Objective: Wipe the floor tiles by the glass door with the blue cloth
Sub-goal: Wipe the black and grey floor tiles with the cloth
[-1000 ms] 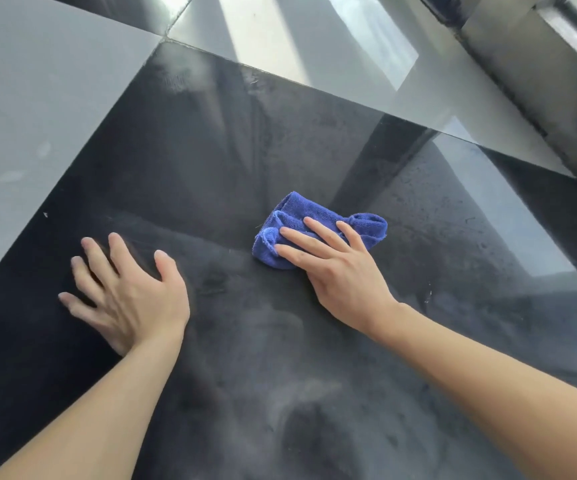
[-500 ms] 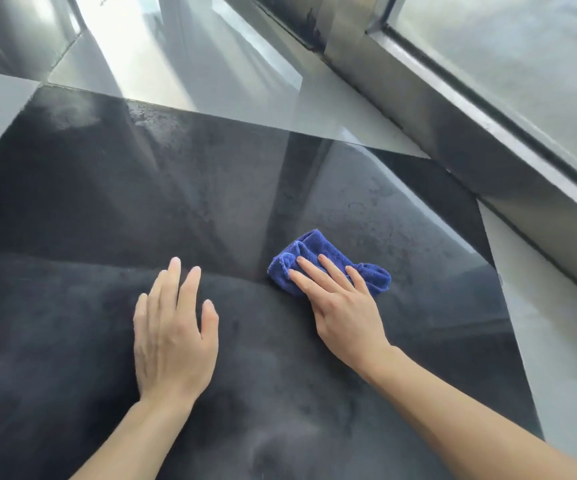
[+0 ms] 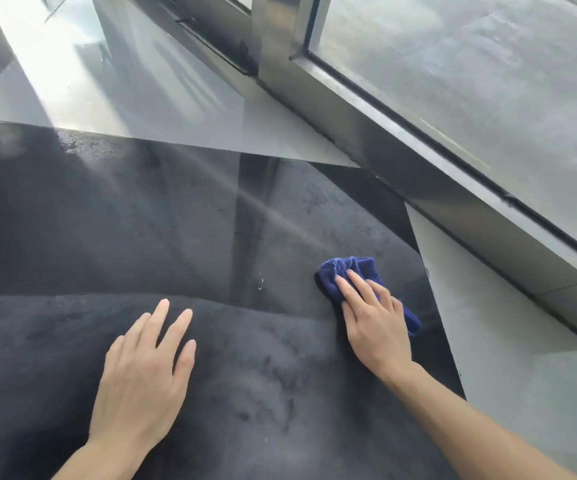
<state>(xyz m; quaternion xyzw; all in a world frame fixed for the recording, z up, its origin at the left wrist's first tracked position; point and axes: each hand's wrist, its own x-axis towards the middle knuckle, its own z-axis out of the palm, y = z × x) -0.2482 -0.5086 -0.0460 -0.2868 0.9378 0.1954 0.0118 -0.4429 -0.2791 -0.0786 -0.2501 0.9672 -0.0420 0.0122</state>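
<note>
Lying under right grip (image 3: 375, 327): blue cloth (image 3: 346, 275)

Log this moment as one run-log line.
right hand: pressing blue cloth on dark tile | left hand: flat on tile | step: wiping

The crumpled blue microfibre cloth (image 3: 347, 275) lies bunched on the glossy black floor tile (image 3: 141, 220), near that tile's edge toward the metal-framed glass door (image 3: 453, 98), partly covered.
</note>
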